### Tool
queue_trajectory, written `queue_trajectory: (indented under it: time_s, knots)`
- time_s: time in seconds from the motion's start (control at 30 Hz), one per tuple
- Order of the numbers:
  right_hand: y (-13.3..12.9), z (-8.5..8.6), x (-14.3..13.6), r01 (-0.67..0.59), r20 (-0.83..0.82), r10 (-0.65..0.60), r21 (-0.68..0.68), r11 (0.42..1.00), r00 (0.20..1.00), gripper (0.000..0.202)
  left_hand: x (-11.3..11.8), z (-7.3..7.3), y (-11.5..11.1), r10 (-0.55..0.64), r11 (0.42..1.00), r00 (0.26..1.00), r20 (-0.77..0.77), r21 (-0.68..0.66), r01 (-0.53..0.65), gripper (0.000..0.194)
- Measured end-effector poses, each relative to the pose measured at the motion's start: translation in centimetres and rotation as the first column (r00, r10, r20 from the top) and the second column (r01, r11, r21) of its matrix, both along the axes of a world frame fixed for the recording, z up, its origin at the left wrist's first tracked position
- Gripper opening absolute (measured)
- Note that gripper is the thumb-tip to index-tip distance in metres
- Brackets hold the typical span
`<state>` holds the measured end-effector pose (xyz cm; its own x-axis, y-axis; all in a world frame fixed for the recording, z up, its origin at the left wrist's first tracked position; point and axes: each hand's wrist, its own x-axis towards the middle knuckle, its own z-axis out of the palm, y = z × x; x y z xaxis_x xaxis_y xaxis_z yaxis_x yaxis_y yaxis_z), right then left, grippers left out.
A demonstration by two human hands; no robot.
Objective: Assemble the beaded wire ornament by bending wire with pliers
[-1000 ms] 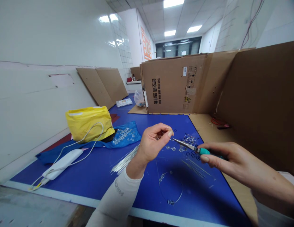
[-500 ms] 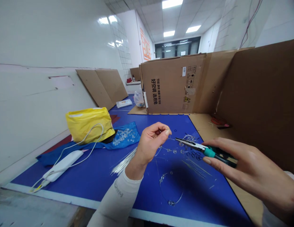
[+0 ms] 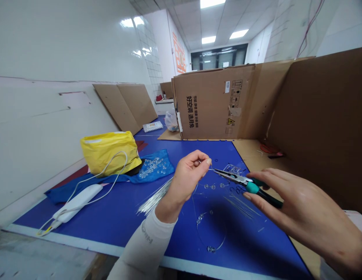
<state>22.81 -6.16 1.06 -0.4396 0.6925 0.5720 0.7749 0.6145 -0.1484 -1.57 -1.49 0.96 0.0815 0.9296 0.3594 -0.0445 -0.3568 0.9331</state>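
Note:
Near the middle of the view, my left hand (image 3: pixel 192 171) pinches a thin wire between thumb and forefinger. My right hand (image 3: pixel 294 198) grips green-and-black needle-nose pliers (image 3: pixel 253 187), whose tips are at the wire just beside my left fingertips. Whether the jaws hold the wire is too small to tell. Under the hands, a strand with clear beads (image 3: pixel 211 249) curves over the blue table (image 3: pixel 181 241). Several black rings (image 3: pixel 238 189) lie below the pliers, with loose thin wires (image 3: pixel 242 206) nearby.
A bundle of silvery wires (image 3: pixel 153 200) lies left of my left forearm. Farther left are clear beads on blue cloth (image 3: pixel 166 157), a yellow bag (image 3: pixel 111 153) and a white power strip (image 3: pixel 78 204) with its cable. A cardboard box (image 3: pixel 212 105) stands behind, with cardboard along the right.
My right hand and the pliers have moved slightly left, bringing the tips closer to my left fingertips. My left hand keeps its pinch, almost in place.

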Motion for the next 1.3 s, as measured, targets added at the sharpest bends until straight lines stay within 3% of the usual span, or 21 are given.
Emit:
queue_trajectory:
  time_s: [0.8,1.3]
  knots:
    - [0.15,-0.47,-0.59,0.052,0.018,-0.051,-0.043,0.998,0.999,0.036,-0.18,-0.59,0.25,0.060,0.998,0.995,-0.085,0.018,-0.059,0.018]
    - [0.07,-0.74,-0.61,0.042,0.029,-0.042,0.004,0.999,0.999,0.038,-0.05,-0.44,0.22,0.061,0.998,0.994,-0.094,0.008,-0.061,0.019]
